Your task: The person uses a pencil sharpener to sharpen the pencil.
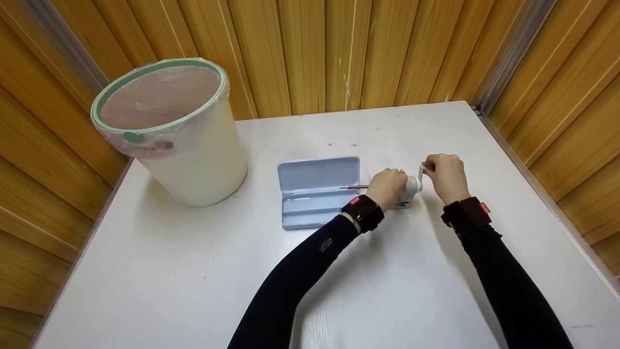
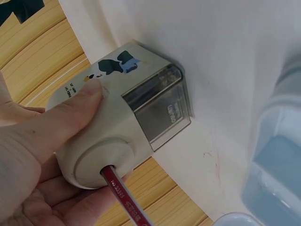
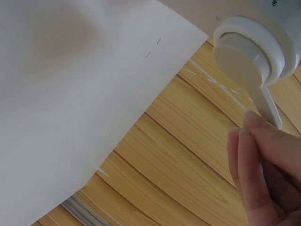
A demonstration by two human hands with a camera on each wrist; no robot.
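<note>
My left hand [image 1: 387, 189] grips a cream-coloured crank pencil sharpener [image 2: 115, 117] that stands on the table [image 1: 242, 281], its thumb across the printed side. A dark red pencil [image 2: 124, 195] sticks out of the sharpener's front hole, and its tip inside is hidden. The sharpener has a clear shavings drawer [image 2: 162, 110] with dark bits in it. At the opposite end, my right hand [image 1: 448, 178] pinches the white crank handle [image 3: 269, 106] between thumb and fingertips. Left of the sharpener lies an open light-blue pencil case [image 1: 319, 175], partly behind the left wrist.
A tall whitish bin [image 1: 208, 160] with a green rim and a plastic liner stands at the table's back left. Wood-grain panels [image 1: 300, 53] wall in the back and both sides. A few small specks lie behind the pencil case.
</note>
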